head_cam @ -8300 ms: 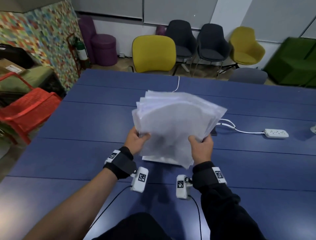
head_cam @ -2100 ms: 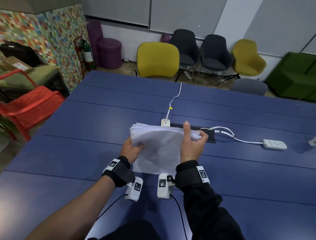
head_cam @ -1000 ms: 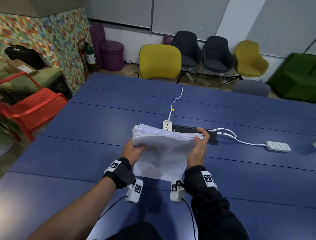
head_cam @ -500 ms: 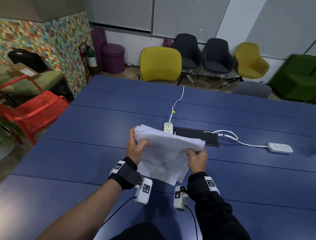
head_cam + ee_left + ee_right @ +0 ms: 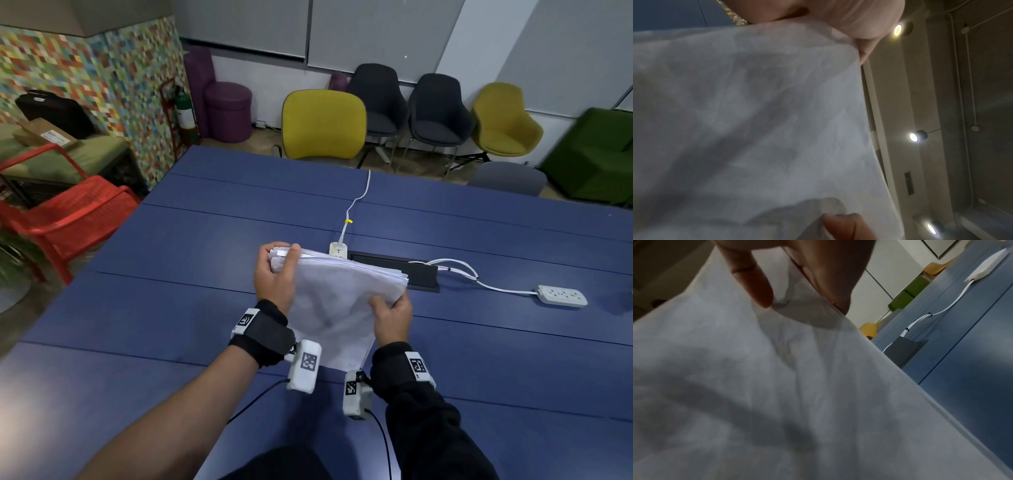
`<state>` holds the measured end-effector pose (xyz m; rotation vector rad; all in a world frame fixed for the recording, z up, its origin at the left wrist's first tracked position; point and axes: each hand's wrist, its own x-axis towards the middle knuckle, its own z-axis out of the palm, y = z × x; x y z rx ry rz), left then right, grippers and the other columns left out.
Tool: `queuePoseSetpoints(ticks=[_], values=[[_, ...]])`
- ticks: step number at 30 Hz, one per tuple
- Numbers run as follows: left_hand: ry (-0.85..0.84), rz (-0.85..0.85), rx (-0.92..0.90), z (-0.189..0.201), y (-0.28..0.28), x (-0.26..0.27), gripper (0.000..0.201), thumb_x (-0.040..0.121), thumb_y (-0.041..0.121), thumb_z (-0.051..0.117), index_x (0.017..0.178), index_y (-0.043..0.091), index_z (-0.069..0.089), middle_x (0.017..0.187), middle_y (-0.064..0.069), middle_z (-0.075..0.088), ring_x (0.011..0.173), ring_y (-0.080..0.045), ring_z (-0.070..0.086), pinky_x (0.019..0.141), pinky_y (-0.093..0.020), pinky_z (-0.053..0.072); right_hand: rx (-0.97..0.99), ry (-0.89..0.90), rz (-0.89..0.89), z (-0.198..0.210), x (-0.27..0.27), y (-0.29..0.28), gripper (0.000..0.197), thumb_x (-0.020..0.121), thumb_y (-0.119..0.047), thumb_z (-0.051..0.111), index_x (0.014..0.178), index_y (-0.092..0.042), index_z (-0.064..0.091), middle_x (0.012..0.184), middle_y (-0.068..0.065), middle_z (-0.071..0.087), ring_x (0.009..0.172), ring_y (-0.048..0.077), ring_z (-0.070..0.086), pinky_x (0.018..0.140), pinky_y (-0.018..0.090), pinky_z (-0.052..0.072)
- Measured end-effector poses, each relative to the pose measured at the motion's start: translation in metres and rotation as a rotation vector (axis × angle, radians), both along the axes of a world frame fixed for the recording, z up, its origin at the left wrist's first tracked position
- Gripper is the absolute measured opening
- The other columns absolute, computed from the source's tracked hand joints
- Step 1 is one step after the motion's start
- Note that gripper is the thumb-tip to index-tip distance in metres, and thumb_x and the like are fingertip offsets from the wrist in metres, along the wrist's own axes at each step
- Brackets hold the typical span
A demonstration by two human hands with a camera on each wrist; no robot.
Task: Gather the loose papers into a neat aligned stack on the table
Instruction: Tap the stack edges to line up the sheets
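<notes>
A thick stack of white papers (image 5: 335, 301) stands tilted on its lower edge on the blue table (image 5: 171, 308), its top edges roughly aligned. My left hand (image 5: 284, 260) grips the stack's upper left corner, thumb on the near face and fingers curled over the top. My right hand (image 5: 387, 308) pinches the right edge lower down. In the left wrist view the papers (image 5: 756, 129) fill the frame below my left hand's fingers (image 5: 838, 16). The right wrist view shows the papers (image 5: 777, 402) with my right hand's fingers (image 5: 760, 288) on the sheet.
Behind the stack lie a black cable hatch (image 5: 411, 274), a white plug (image 5: 337, 249) and a white cable (image 5: 452, 270) leading to a power strip (image 5: 561, 295) at the right. A red chair (image 5: 68, 219) stands left of the table and a yellow chair (image 5: 323, 125) at its far edge.
My right hand slid from the stack's top right corner down its right edge. My left hand climbed from the left edge to the upper left corner. The stack tilted down to the right.
</notes>
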<state>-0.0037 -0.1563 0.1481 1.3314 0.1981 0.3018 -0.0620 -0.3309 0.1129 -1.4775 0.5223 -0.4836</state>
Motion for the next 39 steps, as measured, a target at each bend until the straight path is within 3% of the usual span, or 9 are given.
queuePoseSetpoints(ticks=[4, 7, 12, 17, 22, 27, 32, 35, 39], values=[[-0.009, 0.012, 0.056, -0.001, 0.002, -0.001, 0.040, 0.067, 0.054, 0.073, 0.086, 0.023, 0.055, 0.079, 0.010, 0.060, 0.065, -0.007, 0.057, 0.066, -0.018, 0.048, 0.014, -0.015, 0.006, 0.001, -0.001, 0.003, 0.051, 0.062, -0.010, 0.060, 0.112, 0.000, 0.059, 0.092, 0.007, 0.068, 0.068, -0.002, 0.065, 0.072, 0.024, 0.054], [0.003, -0.010, 0.058, -0.002, 0.004, 0.000, 0.039, 0.067, 0.045, 0.079, 0.089, 0.023, 0.054, 0.081, 0.008, 0.059, 0.066, -0.009, 0.057, 0.065, -0.020, 0.049, 0.028, -0.026, 0.006, 0.001, -0.001, 0.004, 0.051, 0.061, -0.009, 0.059, 0.111, 0.001, 0.059, 0.089, 0.006, 0.067, 0.066, -0.004, 0.064, 0.067, 0.017, 0.053], [0.028, 0.031, 0.048, -0.003, 0.002, 0.001, 0.036, 0.070, 0.042, 0.077, 0.088, 0.019, 0.057, 0.080, 0.006, 0.060, 0.069, -0.012, 0.057, 0.070, -0.026, 0.050, 0.040, -0.053, -0.006, 0.000, -0.001, 0.006, 0.049, 0.062, -0.008, 0.061, 0.109, 0.002, 0.060, 0.090, 0.008, 0.067, 0.068, 0.000, 0.065, 0.072, 0.023, 0.054], [-0.003, 0.015, 0.000, 0.013, 0.000, 0.002, 0.033, 0.070, 0.041, 0.076, 0.083, 0.018, 0.056, 0.080, 0.002, 0.060, 0.069, -0.016, 0.057, 0.071, -0.037, 0.052, -0.015, -0.100, 0.008, 0.006, -0.001, 0.006, 0.029, 0.079, 0.009, 0.062, 0.104, -0.004, 0.059, 0.091, 0.007, 0.066, 0.066, -0.009, 0.063, 0.067, 0.011, 0.051], [-0.175, -0.076, -0.022, 0.033, 0.007, 0.004, 0.023, 0.074, 0.041, 0.071, 0.080, 0.027, 0.054, 0.084, -0.001, 0.057, 0.072, -0.013, 0.052, 0.069, -0.021, 0.045, -0.071, -0.203, 0.010, 0.022, 0.000, 0.001, 0.028, 0.083, 0.010, 0.060, 0.102, -0.010, 0.056, 0.088, -0.003, 0.065, 0.072, -0.007, 0.063, 0.071, 0.011, 0.051], [0.005, -0.129, -0.003, 0.005, 0.009, 0.013, 0.029, 0.067, 0.045, 0.075, 0.073, 0.026, 0.054, 0.074, 0.001, 0.059, 0.069, -0.018, 0.054, 0.073, -0.038, 0.047, -0.066, -0.132, 0.021, 0.004, -0.004, 0.003, 0.032, 0.081, 0.010, 0.060, 0.108, -0.007, 0.057, 0.092, 0.004, 0.065, 0.070, -0.008, 0.064, 0.067, 0.009, 0.050], [-0.019, -0.130, 0.000, -0.004, 0.003, 0.008, 0.030, 0.072, 0.044, 0.071, 0.071, 0.024, 0.049, 0.067, 0.005, 0.054, 0.063, -0.015, 0.049, 0.067, -0.029, 0.043, -0.015, -0.114, -0.004, 0.000, -0.006, 0.003, 0.035, 0.081, 0.013, 0.059, 0.112, -0.001, 0.056, 0.095, 0.007, 0.065, 0.070, -0.009, 0.065, 0.067, 0.009, 0.051], [-0.046, -0.163, -0.041, -0.001, 0.003, 0.010, 0.030, 0.071, 0.041, 0.071, 0.077, 0.022, 0.049, 0.065, 0.010, 0.053, 0.062, -0.012, 0.048, 0.066, -0.028, 0.042, -0.028, -0.133, -0.006, 0.003, -0.006, 0.001, 0.032, 0.081, 0.011, 0.060, 0.108, -0.006, 0.056, 0.091, 0.001, 0.065, 0.071, -0.007, 0.064, 0.069, 0.010, 0.051], [-0.081, -0.256, -0.082, 0.000, 0.007, 0.013, 0.040, 0.068, 0.038, 0.071, 0.090, 0.012, 0.052, 0.075, 0.000, 0.055, 0.068, -0.016, 0.052, 0.067, -0.025, 0.045, -0.056, -0.152, -0.007, 0.006, -0.003, 0.001, 0.032, 0.081, 0.013, 0.060, 0.096, -0.016, 0.057, 0.086, -0.002, 0.065, 0.070, -0.005, 0.062, 0.071, 0.011, 0.051]])
